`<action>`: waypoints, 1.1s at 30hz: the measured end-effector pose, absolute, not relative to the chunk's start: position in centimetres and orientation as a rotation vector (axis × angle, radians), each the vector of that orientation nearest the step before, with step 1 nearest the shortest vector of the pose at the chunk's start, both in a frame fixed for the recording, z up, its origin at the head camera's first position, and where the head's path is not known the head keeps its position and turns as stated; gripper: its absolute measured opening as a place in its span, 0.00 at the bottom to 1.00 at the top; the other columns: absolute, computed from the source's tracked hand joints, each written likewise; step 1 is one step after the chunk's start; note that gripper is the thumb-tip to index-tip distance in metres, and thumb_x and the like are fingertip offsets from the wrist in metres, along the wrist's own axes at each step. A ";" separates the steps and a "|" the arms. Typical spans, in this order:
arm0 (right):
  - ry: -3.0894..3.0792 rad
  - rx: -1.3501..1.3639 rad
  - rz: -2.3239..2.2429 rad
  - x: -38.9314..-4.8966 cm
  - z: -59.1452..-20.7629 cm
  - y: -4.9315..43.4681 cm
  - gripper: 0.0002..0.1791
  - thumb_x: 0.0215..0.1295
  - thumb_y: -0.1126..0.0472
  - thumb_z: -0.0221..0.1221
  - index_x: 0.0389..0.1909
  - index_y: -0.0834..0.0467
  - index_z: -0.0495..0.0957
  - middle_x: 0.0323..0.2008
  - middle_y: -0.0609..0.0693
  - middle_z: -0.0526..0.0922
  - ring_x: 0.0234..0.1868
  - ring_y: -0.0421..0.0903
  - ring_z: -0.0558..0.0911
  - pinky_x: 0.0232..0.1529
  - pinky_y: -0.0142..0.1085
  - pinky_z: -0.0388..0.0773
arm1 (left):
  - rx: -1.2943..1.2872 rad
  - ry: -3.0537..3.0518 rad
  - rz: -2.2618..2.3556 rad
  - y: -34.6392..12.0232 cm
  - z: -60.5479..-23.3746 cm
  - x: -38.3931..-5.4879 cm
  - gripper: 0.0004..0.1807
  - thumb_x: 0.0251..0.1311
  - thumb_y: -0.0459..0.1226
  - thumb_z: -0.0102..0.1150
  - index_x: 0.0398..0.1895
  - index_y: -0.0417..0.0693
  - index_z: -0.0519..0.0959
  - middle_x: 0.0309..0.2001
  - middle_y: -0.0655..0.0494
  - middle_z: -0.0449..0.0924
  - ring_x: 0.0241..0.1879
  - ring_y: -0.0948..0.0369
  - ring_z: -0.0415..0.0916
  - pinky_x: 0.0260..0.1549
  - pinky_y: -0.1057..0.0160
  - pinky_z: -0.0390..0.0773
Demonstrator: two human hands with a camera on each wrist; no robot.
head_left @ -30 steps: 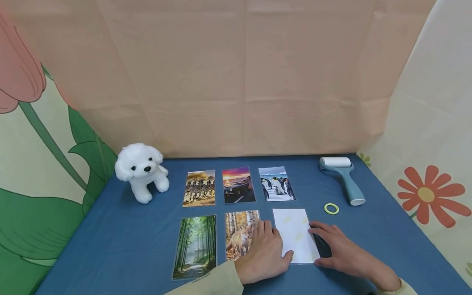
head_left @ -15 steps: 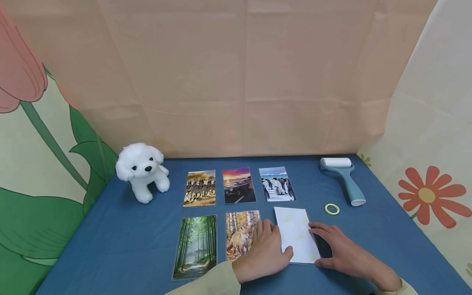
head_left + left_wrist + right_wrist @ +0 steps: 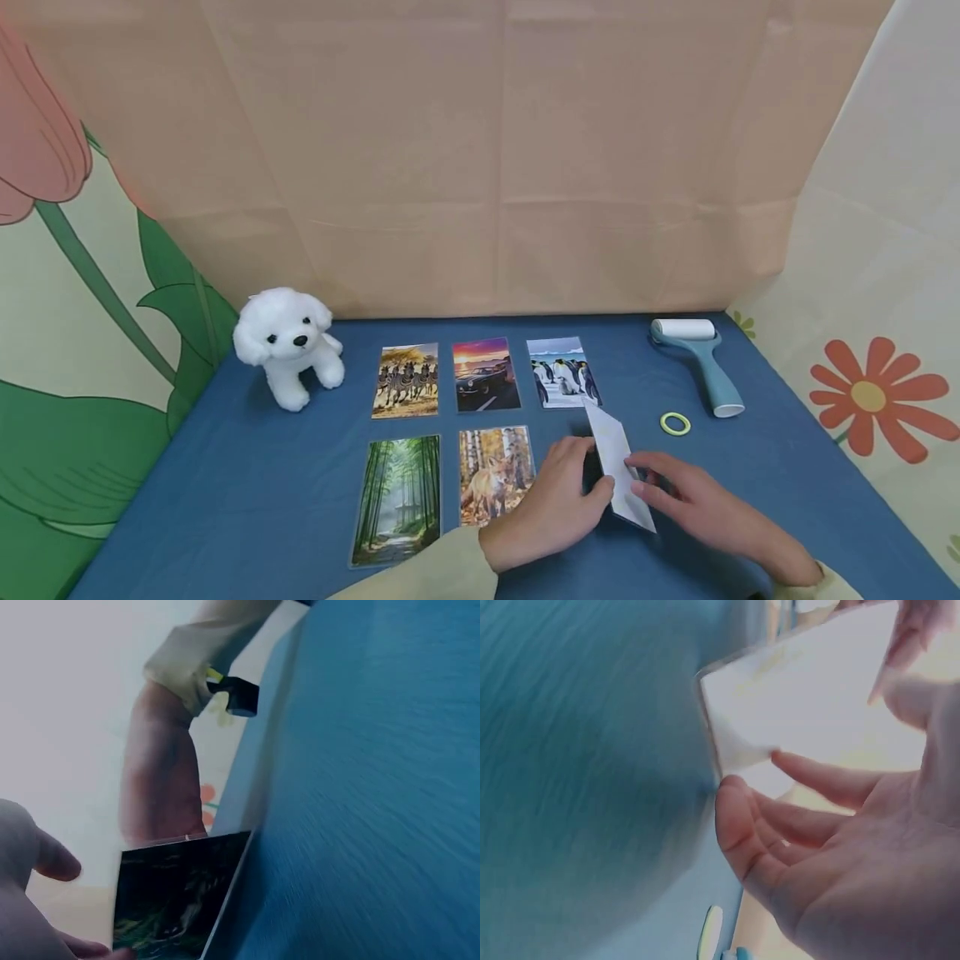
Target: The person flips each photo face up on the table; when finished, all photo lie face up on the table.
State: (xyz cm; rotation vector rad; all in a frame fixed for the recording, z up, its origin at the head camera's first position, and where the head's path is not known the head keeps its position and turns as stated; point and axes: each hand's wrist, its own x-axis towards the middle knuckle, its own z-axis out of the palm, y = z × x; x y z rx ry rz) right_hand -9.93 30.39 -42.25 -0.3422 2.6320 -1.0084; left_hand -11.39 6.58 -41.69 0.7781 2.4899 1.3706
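Observation:
A picture card [image 3: 615, 458] stands tilted on one long edge on the blue cloth, its white back facing right. On its dark picture side [image 3: 176, 892], greenish and pale patches show, too dim to make out. The left hand [image 3: 558, 500] pinches the card's left part, fingers on the picture side and thumb at the near edge. From the right, the right hand [image 3: 693, 504] touches the white back with its fingertips [image 3: 780, 759], the fingers loosely bent. Just left of the left hand lies a fox picture card [image 3: 491, 475].
A bamboo forest card [image 3: 397, 500] lies further left. Behind are a zebra card [image 3: 407, 382], a car card [image 3: 484, 375] and a penguin card [image 3: 564, 372]. A green ring [image 3: 675, 424] and a lint roller [image 3: 705, 367] lie at right; a white plush dog [image 3: 288, 346] stands at left.
The card lay flat, white side up; its left side first rose slightly and now stands steeply. The left hand has moved right with it, uncovering more of the fox card. The right fingertips now touch its back.

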 end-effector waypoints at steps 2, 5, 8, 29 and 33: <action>2.577 -0.261 -1.090 -9.9 -42.0 30.3 0.30 0.78 0.46 0.52 0.69 0.63 0.70 0.62 0.61 0.75 0.56 0.56 0.76 0.54 0.54 0.77 | 0.783 2.403 1.471 7.1 -41.5 -11.4 0.28 0.72 0.44 0.54 0.70 0.41 0.69 0.66 0.51 0.72 0.61 0.58 0.72 0.57 0.58 0.75; 2.510 -0.128 -1.173 -10.0 -41.8 30.2 0.33 0.80 0.44 0.45 0.71 0.65 0.67 0.67 0.63 0.71 0.60 0.58 0.75 0.54 0.58 0.76 | 0.789 2.273 1.577 7.9 -41.4 -11.5 0.29 0.71 0.43 0.55 0.73 0.45 0.67 0.67 0.52 0.72 0.54 0.60 0.79 0.50 0.64 0.78; 2.484 -0.053 -1.207 -10.2 -41.5 30.2 0.36 0.81 0.41 0.42 0.72 0.67 0.64 0.67 0.64 0.70 0.57 0.58 0.76 0.47 0.51 0.80 | 0.789 2.197 1.609 8.6 -41.6 -11.5 0.32 0.69 0.40 0.55 0.75 0.46 0.64 0.68 0.55 0.72 0.48 0.64 0.81 0.46 0.66 0.79; 2.509 -0.043 -1.323 -9.4 -39.7 32.0 0.32 0.83 0.51 0.44 0.75 0.70 0.56 0.69 0.73 0.62 0.40 0.52 0.79 0.40 0.45 0.79 | 0.978 2.355 1.192 10.7 -44.6 -11.8 0.32 0.62 0.44 0.62 0.71 0.54 0.72 0.61 0.63 0.71 0.56 0.64 0.63 0.52 0.56 0.67; 2.547 -0.037 -1.346 -9.1 -39.4 32.1 0.32 0.83 0.52 0.43 0.76 0.69 0.54 0.70 0.73 0.61 0.42 0.51 0.79 0.40 0.44 0.79 | 0.934 2.315 1.220 10.4 -44.5 -11.9 0.34 0.61 0.44 0.62 0.73 0.59 0.69 0.60 0.63 0.68 0.54 0.66 0.62 0.51 0.58 0.66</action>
